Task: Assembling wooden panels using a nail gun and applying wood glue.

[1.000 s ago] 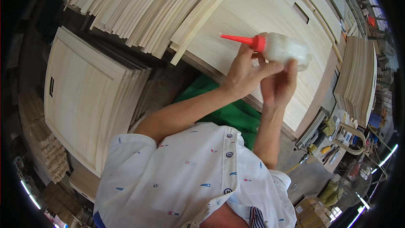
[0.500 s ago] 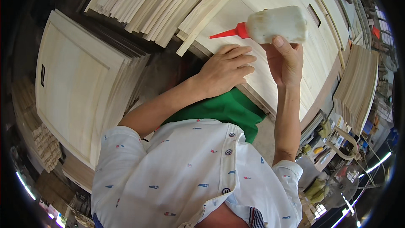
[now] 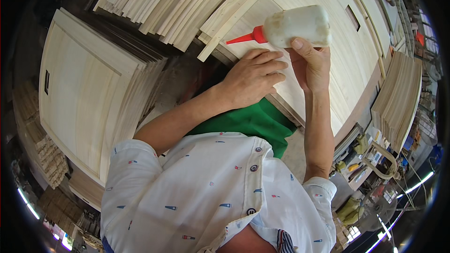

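My right hand (image 3: 315,63) is closed round a squeeze glue bottle (image 3: 300,26), thumb on its near side. The bottle is whitish and stained, tipped onto its side, and its long red nozzle (image 3: 246,37) points left. Beneath it lies a pale wooden panel (image 3: 328,84) with a small rectangular cutout. On the panel's near left edge rests my left hand (image 3: 255,75), its fingers stretched out and slightly apart, just below the nozzle. What lies under the left palm is hidden.
A narrow wood strip (image 3: 208,49) juts past the panel's left corner. Rows of thin boards (image 3: 159,4) stand at the far left. Stacked door panels (image 3: 79,84) lean on the left. More stacked boards (image 3: 398,98) and a cluttered tool bench (image 3: 358,168) are at the right.
My right hand has shifted slightly left with the glue bottle, so the nozzle tip sits further left. My left hand stays nearly in place on the panel edge.
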Motion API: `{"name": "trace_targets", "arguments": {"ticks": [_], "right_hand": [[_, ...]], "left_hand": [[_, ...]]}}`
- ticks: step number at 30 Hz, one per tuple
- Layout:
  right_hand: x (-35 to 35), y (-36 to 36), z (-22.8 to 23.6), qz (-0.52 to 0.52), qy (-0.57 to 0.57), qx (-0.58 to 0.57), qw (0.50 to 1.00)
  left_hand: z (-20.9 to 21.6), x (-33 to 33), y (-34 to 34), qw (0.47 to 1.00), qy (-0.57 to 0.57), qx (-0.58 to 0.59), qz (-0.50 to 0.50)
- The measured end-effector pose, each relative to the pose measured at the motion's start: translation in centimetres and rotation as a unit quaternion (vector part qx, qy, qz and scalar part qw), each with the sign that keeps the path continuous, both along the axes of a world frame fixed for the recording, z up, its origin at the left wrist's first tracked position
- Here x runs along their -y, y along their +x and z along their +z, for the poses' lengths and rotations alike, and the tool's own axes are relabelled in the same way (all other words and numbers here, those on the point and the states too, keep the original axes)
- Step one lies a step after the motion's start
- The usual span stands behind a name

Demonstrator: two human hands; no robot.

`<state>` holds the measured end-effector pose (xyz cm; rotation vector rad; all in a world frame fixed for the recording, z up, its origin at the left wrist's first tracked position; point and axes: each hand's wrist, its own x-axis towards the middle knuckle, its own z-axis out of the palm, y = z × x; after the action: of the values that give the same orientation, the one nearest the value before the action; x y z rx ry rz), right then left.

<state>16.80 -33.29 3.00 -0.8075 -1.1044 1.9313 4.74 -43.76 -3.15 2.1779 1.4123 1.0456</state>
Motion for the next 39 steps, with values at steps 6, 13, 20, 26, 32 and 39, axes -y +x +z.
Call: {"name": "trace_targets", "arguments": {"ticks": [6,13,20,26,32,39], "right_hand": [[0.0,0.2,-0.6,0.005,0.001,-0.021,1.0],[-0.1,0.1,-0.6,0.012,-0.022,-0.006,1.0],[-1.4,0.0,-0.5,0.007,0.012,-0.002,1.0],[-3.7,1.0,-1.0,0.024,0.079,0.048,0.995],[-6.6,1.2,-0.7,-0.01,0.115,0.047,0.992],[-10.4,0.8,0.2,-0.043,0.137,0.036,0.989]], "left_hand": [[0.2,0.0,0.0,1.0,0.0,0.009,-0.003],[0.4,0.0,0.0,1.0,-0.009,0.016,-0.004],[0.6,-0.2,-0.1,1.0,-0.018,0.017,-0.004],[1.0,-0.3,-0.2,0.999,-0.032,0.021,-0.008],[1.5,-0.5,-0.3,0.999,-0.041,0.029,-0.018],[1.4,-0.7,-0.2,0.998,-0.048,0.034,-0.015]]}}
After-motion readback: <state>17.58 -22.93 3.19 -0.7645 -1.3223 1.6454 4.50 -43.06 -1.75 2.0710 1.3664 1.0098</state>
